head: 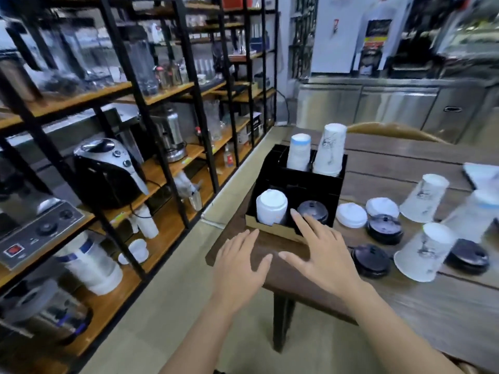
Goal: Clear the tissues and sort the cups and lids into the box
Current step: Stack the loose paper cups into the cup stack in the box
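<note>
A black box [318, 184] with several compartments stands on the wooden table's left end. Its rear slots hold a blue-banded stack of cups [298, 151] and a printed stack of cups [330, 150]. In front sit a white lid stack [271, 207] and black lids [313, 209]. My left hand [239, 268] hovers open just before the box. My right hand [321, 255] is open too, fingertips near the black lids. Right of the box lie white lids [351, 215], black lids [384, 228] and upside-down printed cups [422, 252]. I see no tissues.
The table [432, 306] corner lies under my hands, with floor to its left. Black metal shelves [113, 130] with appliances and glassware line the left side. A steel counter [378, 103] runs along the back. A chair back [391, 130] shows behind the table.
</note>
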### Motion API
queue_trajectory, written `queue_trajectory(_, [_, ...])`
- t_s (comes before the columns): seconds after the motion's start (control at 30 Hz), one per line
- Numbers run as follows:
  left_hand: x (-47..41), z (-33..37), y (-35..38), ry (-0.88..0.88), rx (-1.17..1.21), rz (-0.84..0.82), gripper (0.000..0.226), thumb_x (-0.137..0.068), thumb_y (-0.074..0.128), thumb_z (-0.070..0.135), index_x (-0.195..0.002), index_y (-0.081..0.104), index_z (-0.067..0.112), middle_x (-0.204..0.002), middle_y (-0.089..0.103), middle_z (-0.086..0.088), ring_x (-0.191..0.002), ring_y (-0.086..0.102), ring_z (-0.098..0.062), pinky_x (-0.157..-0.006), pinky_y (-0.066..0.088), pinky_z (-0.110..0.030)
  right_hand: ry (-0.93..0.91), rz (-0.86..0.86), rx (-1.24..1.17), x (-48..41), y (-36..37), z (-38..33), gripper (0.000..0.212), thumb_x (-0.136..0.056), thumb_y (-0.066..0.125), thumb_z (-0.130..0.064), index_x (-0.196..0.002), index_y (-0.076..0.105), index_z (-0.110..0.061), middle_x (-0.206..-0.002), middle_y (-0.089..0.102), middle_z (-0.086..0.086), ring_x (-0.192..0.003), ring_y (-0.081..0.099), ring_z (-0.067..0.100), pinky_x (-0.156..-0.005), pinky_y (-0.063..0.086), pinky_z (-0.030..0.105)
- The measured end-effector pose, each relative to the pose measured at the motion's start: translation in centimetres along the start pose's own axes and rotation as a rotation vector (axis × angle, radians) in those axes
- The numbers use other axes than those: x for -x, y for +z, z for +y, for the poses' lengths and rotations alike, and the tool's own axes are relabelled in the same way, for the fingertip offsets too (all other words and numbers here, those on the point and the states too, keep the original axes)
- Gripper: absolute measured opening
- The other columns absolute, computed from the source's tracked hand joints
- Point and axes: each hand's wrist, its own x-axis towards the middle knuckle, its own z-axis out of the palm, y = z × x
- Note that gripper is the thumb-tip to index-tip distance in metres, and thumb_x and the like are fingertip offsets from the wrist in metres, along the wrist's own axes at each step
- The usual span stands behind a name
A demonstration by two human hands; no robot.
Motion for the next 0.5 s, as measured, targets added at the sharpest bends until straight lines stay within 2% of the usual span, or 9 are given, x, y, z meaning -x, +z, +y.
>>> queue_trajectory(0.1, [-2.5,4.0,1.7,0.088,0.005,0.016,0.063,-0.084,0.040,0.054,-0.140,0.040,0.026,-0.143,0.047,0.008,-0.133,0.039,-0.011,-0.111,0.028,-0.028,0.064,0.030,0.023,0.0,-2.6,4.1,0.085,-0.073,0.024,-0.076,-0.147,0.005,-0.039,-0.154,0.032,0.004,-0.139,0.035,0.024,-0.110,0.029,0.040])
queue_trajectory(0.2, [-5.1,7.7,4.0,0.155,0.046,-0.009,0.060,-0.087,0.044,0.053,-0.140,0.039,0.026,-0.143,0.046,0.009,-0.133,0.039,-0.010,-0.110,0.030,-0.027,0.119,0.094,0.063,-0.2,-4.8,8.9,0.084,-0.075,0.031,-0.074,-0.148,0.016,-0.034,-0.147,0.044,0.007,-0.133,0.045,0.027,-0.103,0.037,0.043])
queue_trajectory(0.3, [-8.0,11.4,6.7,0.209,0.080,-0.015,0.058,-0.089,0.048,0.051,-0.140,0.039,0.027,-0.143,0.046,0.009,-0.133,0.040,-0.010,-0.111,0.033,-0.031,0.158,0.129,0.072,-0.7,-7.0,13.5,0.084,-0.075,0.031,-0.073,-0.148,0.019,-0.032,-0.146,0.045,0.007,-0.130,0.047,0.028,-0.101,0.039,0.044])
queue_trajectory(0.4, [-10.8,15.7,9.7,0.263,0.123,-0.066,0.056,-0.089,0.049,0.050,-0.139,0.040,0.028,-0.142,0.047,0.009,-0.131,0.042,-0.010,-0.109,0.034,-0.029,0.209,0.128,0.076,-1.0,-8.9,18.2,0.087,-0.072,0.026,-0.074,-0.149,0.012,-0.035,-0.151,0.037,0.004,-0.135,0.041,0.025,-0.105,0.034,0.042])
queue_trajectory(0.5, [-12.8,19.3,13.3,0.319,0.124,-0.187,0.058,-0.088,0.050,0.051,-0.140,0.037,0.030,-0.145,0.043,0.010,-0.133,0.039,-0.012,-0.107,0.034,-0.029,0.270,0.126,0.066,-0.7,-9.7,22.9,0.088,-0.072,0.027,-0.075,-0.148,0.014,-0.034,-0.150,0.038,0.003,-0.134,0.041,0.023,-0.102,0.037,0.041])
